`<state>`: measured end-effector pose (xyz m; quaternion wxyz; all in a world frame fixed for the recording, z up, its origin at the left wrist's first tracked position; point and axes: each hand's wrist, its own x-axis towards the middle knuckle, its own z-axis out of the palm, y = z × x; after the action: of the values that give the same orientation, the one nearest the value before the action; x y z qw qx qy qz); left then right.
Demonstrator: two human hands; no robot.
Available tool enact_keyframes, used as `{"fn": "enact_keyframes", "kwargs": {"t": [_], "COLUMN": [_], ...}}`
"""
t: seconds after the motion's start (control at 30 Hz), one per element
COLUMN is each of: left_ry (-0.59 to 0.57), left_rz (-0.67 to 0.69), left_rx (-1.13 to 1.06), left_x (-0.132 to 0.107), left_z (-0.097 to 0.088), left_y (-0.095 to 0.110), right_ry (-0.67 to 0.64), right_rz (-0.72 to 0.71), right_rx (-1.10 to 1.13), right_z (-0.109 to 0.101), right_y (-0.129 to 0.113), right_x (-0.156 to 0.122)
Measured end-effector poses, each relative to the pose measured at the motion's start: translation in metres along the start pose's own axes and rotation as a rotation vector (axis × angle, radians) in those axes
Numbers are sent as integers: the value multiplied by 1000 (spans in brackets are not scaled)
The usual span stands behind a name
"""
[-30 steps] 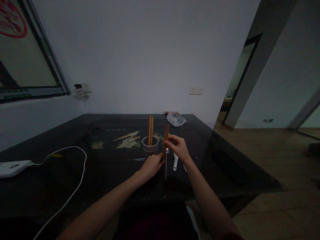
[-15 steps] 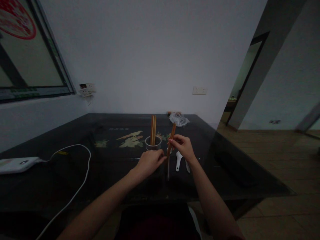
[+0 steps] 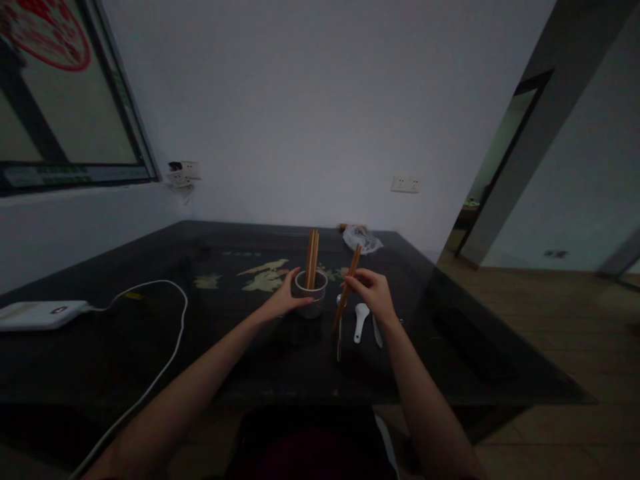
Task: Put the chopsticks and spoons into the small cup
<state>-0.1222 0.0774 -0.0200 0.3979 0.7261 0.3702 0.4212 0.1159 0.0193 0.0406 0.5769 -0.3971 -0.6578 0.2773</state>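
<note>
My left hand (image 3: pixel 286 298) is wrapped round the left side of a round cup (image 3: pixel 311 308) on the dark table. Several wooden chopsticks (image 3: pixel 312 260) stand upright in that cup. Right of it, my right hand (image 3: pixel 369 291) pinches a few more chopsticks (image 3: pixel 343 303), tilted with their upper ends leaning right and held apart from the cup. Below that hand lie a white spoon (image 3: pixel 360 323), a metal utensil (image 3: pixel 377 331) and a thin-handled spoon (image 3: pixel 339 341), partly hidden behind the held chopsticks.
A crumpled clear plastic bag (image 3: pixel 361 239) lies at the table's back edge. On the left, a white power bank (image 3: pixel 43 315) trails a white cable (image 3: pixel 183 313) over the front edge. The black table (image 3: pixel 240 360) bears a bird-and-flower pattern.
My left hand has left the lower ends of the held chopsticks and moved left onto the cup. My right hand still holds its chopsticks, now tilted more.
</note>
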Motion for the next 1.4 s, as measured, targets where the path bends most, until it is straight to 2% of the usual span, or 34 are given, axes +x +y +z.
{"fn": "enact_keyframes", "kwargs": {"t": [0.2, 0.33, 0.57, 0.77, 0.87, 0.97, 1.03, 1.2, 1.4], "left_ry": [-171, -194, -167, -147, -152, -164, -161, -151, -167], "left_rz": [-53, -94, -73, -73, -85, -85, -83, -91, -74], "left_rx": [-109, -72, -70, -21, -8, -12, 4, -8, -60], "left_x": [-2, -3, -4, -5, -5, -6, -6, -4, -4], "left_z": [-1, -2, 0, 2, 1, 0, 0, 2, 3], "left_y": [-10, -9, -12, -11, -9, -8, -9, -13, -15], "right_ry": [33, 38, 40, 76, 157, 255, 258, 146, 59], "right_rz": [-3, 7, 22, -27, -95, -160, -179, -166, -102], "right_rx": [1, -4, -31, -26, 14, 42, 33, -132, -355], "right_z": [-2, -3, -3, -5, -9, -7, 0, 28, 48], "right_y": [-1, -1, -6, -40, -60, -68, -65, -38, -11], "right_x": [1, 2, 2, 11, 26, 44, 56, 80, 93]}}
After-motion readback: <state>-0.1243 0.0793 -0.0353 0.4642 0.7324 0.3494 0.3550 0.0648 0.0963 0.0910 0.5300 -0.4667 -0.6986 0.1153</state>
